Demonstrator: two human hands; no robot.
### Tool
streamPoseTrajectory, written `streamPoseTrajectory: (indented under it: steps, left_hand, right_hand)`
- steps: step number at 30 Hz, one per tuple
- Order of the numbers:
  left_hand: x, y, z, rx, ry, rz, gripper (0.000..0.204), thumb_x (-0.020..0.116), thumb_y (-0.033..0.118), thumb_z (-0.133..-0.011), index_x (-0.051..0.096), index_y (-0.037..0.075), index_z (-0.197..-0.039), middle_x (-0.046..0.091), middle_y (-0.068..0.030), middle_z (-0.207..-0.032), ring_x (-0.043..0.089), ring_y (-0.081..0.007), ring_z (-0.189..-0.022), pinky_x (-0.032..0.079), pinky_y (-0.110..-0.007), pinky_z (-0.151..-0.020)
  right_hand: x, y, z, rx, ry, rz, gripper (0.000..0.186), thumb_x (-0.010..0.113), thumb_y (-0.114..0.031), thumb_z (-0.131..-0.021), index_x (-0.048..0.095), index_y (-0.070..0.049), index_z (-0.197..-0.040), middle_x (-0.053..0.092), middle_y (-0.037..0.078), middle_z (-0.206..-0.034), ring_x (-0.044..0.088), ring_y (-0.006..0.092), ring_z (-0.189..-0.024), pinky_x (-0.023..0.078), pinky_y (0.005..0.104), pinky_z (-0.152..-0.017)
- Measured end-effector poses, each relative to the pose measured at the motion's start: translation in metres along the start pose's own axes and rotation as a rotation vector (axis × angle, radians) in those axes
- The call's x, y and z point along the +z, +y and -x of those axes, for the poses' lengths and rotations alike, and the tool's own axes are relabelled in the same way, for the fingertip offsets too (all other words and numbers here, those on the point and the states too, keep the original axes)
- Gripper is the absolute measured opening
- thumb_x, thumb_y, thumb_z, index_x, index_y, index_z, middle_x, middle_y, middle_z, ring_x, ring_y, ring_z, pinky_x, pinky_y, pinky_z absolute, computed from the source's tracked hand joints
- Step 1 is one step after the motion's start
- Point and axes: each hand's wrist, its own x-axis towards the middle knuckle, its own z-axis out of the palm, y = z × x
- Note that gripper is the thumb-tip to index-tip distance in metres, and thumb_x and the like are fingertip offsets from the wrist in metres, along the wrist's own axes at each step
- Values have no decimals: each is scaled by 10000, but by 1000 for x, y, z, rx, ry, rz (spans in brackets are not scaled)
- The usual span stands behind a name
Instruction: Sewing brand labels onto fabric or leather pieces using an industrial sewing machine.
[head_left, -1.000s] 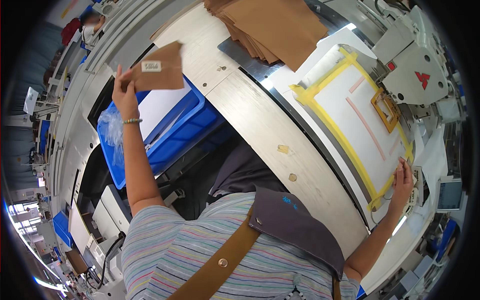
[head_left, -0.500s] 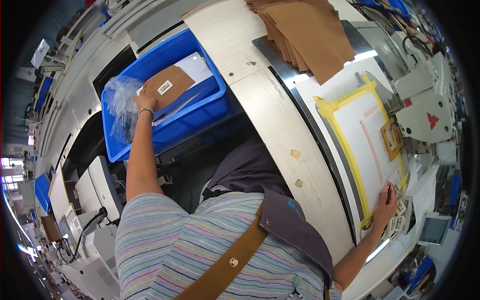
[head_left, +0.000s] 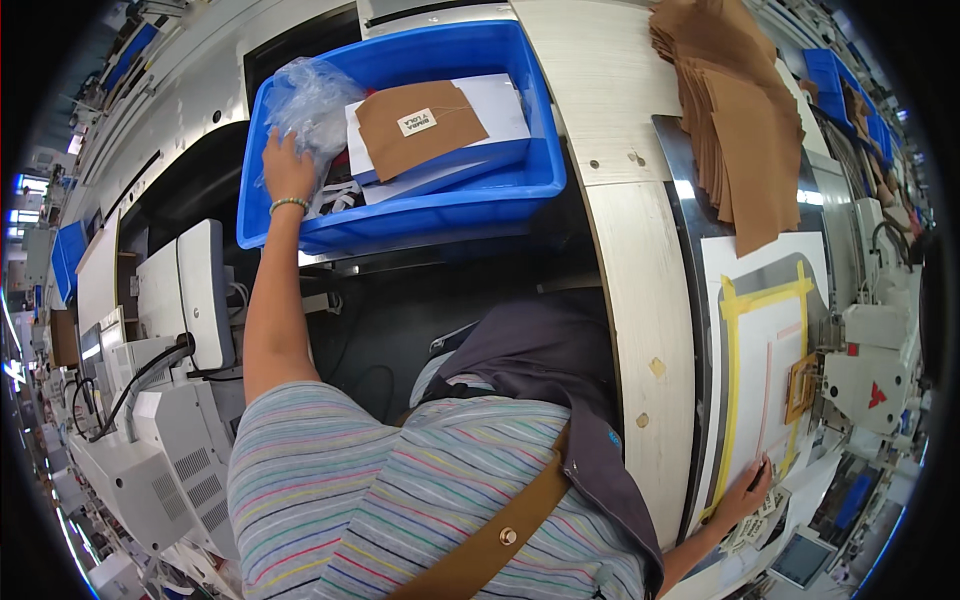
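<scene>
My left hand point(head_left: 288, 170) reaches into the blue plastic bin point(head_left: 420, 220), its fingers apart against a crumpled clear plastic bag point(head_left: 312, 98). Beside it a brown flat piece point(head_left: 385, 125) with a small white label point(head_left: 416, 122) rests on white sheets point(head_left: 500, 100), free of the hand. At the lower right my right hand point(head_left: 740, 495) lies at the near end of a white template point(head_left: 750, 400) edged with yellow tape point(head_left: 732, 370). Its fingers are drawn together; what they hold, if anything, is too small to make out. Several white labels point(head_left: 755, 525) lie just beside that hand.
A fanned stack of brown pieces point(head_left: 740, 130) covers the far right of the pale table point(head_left: 640, 270). A white machine head point(head_left: 865, 385) stands over the template's right side, with a yellowish frame point(head_left: 800, 388). White equipment point(head_left: 165, 430) with cables stands at left.
My left hand has let go of the brown labelled piece and shifted left onto the plastic bag. The view has turned, and my right hand stays near the template's near end.
</scene>
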Motion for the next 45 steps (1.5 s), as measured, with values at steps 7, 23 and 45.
streamPoseTrajectory:
  steps: [7,23,45]
  left_hand:
    - [-71,116,41,138,-168,479,334,725,332,-964,734,23,-1093,739,-162,-1014,701,-338,-947,542,-437,-849]
    - [-65,178,81,404,-464,118,515,772,541,-867,681,37,-816,701,-166,-744,713,-375,-727,548,-490,-643]
    - [-92,18,85,408,-262,16,524,840,540,-801,699,39,-865,682,-151,-721,681,-369,-650,530,-436,-600]
  right_hand:
    - [1,7,1,-5,-8,44,369,537,-215,-1085,657,74,-1282,695,233,-1259,647,374,-1161,482,439,-1030]
    - [1,11,-1,-37,-54,5,354,543,-216,-1088,659,58,-1280,695,210,-1252,648,346,-1168,470,417,-1053]
    - [2,-1,-1,-22,-8,6,338,581,-214,-1084,676,52,-1269,712,184,-1205,668,308,-1099,501,381,-998]
